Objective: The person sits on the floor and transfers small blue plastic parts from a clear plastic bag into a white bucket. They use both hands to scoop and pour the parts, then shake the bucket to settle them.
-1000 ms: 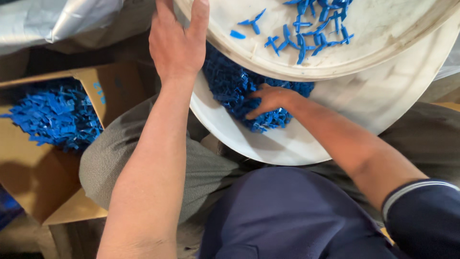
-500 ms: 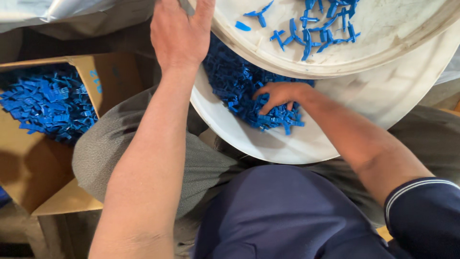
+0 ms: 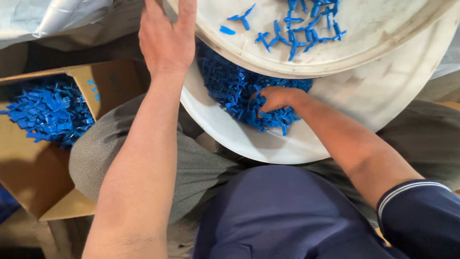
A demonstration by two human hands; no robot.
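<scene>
blue plastic pieces (image 3: 239, 88), small and branched, heaped in the lower white basin (image 3: 335, 129) that rests across the person's lap; a thinner scatter of the same pieces (image 3: 297, 29) lies in the upper white basin (image 3: 383, 33), which overlaps the lower one's far side; more fill the open cardboard box (image 3: 28, 163) on the left, beside the knee.

handling, as a judgement: each piece looks light and stiff, hard plastic with thin arms; likely to snag on its neighbours and lift in clumps; smooth enough to slip from a loose pinch; best taken by the thicker stem or scooped as a handful, not by a thin prong, which might bend or snap.

right hand (image 3: 273, 98): forearm reaches in from the lower right, wrist dropped, knuckles up; fingers curled down into the near edge of the heap, closed around a small bunch of pieces; fingertips buried, so how tight the hold is cannot be told.

left hand (image 3: 165, 38): arm stretched straight forward, palm down, fingers together and flat; it lies on the rim where the two basins meet, pressing rather than clasping; nothing held in it.
</scene>
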